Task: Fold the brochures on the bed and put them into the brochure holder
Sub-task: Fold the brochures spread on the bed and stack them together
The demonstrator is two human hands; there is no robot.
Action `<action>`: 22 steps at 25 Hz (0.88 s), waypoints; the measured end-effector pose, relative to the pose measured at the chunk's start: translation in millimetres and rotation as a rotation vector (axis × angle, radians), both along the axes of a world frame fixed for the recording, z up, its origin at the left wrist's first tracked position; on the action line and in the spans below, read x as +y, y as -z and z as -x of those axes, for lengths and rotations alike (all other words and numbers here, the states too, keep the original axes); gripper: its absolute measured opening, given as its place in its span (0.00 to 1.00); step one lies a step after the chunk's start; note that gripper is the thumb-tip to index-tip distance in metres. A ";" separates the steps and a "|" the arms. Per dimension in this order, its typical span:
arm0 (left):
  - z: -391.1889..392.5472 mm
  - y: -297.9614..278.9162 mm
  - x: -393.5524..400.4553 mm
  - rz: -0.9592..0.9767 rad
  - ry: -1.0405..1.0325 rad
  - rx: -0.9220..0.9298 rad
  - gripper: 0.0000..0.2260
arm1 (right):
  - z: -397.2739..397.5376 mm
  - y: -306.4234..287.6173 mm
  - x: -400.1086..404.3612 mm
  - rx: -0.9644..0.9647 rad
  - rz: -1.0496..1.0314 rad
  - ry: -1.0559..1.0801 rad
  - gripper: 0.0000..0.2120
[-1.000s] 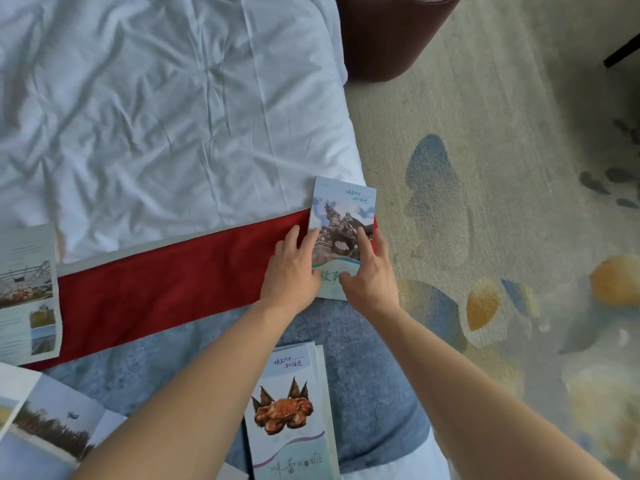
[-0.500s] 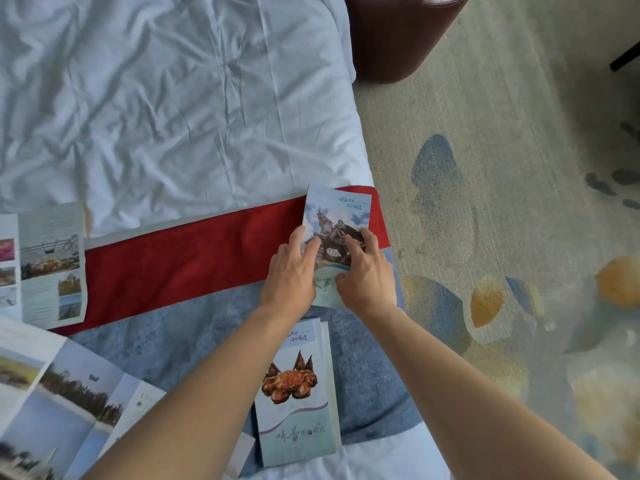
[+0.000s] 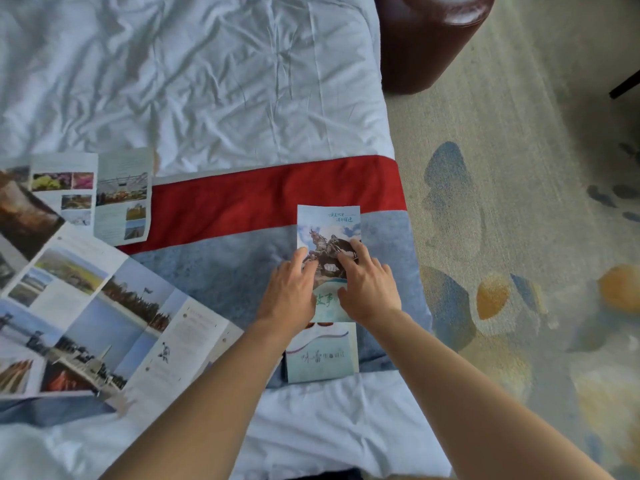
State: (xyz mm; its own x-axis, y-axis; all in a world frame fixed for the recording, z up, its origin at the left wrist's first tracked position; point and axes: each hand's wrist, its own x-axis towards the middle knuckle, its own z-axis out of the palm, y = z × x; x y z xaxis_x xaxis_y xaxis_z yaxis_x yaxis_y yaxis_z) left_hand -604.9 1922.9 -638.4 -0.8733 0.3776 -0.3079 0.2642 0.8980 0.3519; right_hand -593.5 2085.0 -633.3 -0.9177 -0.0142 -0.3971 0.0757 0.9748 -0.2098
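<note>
A folded brochure with a horse-rider statue on its cover [image 3: 329,223] lies on the blue part of the bed runner, its lower end overlapping a second folded brochure [image 3: 322,358] below it. My left hand [image 3: 289,294] and my right hand [image 3: 369,285] both rest flat on the statue brochure, fingers pressing its lower half from either side. At the left, a large unfolded brochure with landscape photos [image 3: 93,323] is spread out, and another unfolded one [image 3: 104,195] lies above it. No brochure holder is in view.
The bed has a white sheet [image 3: 190,81] and a red and blue runner [image 3: 242,202]. Its right edge drops to patterned carpet [image 3: 519,237]. A dark red round stool [image 3: 426,39] stands on the floor at the top.
The statue brochure and both hands have slid down off the red band onto the blue one, now overlapping the crab brochure. The view has shifted, showing more of the unfolded brochures at the left.
</note>
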 end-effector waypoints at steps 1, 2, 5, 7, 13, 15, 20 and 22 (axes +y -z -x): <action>-13.7 1.9 -7.6 -0.006 -0.002 -0.002 0.25 | -12.4 0.3 -6.7 -0.004 -0.007 -0.017 0.30; -27.0 4.7 -14.6 -0.010 0.000 -0.004 0.25 | -24.7 1.8 -12.8 -0.009 -0.014 -0.030 0.31; -64.8 15.8 -30.4 0.002 0.001 -0.027 0.24 | -61.3 11.5 -29.2 -0.032 -0.012 -0.033 0.32; -80.6 25.6 -36.5 0.015 0.006 -0.038 0.23 | -78.6 20.1 -36.0 -0.052 -0.011 -0.024 0.33; -98.8 47.2 -44.0 0.047 0.016 -0.084 0.23 | -100.0 40.5 -43.2 -0.078 -0.053 -0.061 0.34; -100.2 49.2 -43.9 0.060 0.042 -0.078 0.23 | -98.9 41.5 -43.5 -0.067 -0.065 -0.072 0.33; -89.3 43.8 -41.3 -0.025 -0.148 -0.102 0.27 | -95.4 38.0 -42.0 -0.022 -0.019 0.147 0.30; -75.3 42.7 -35.4 -0.148 -0.310 -0.211 0.32 | -86.7 40.0 -37.2 -0.065 0.166 0.405 0.32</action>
State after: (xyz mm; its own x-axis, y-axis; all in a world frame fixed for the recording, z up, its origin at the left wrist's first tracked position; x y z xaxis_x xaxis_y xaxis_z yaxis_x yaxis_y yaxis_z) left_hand -529.7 1887.5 -681.0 -0.8762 0.1597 -0.4546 -0.1035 0.8591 0.5013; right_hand -506.9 2047.8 -673.3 -0.8356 0.2728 -0.4769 0.4626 0.8176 -0.3429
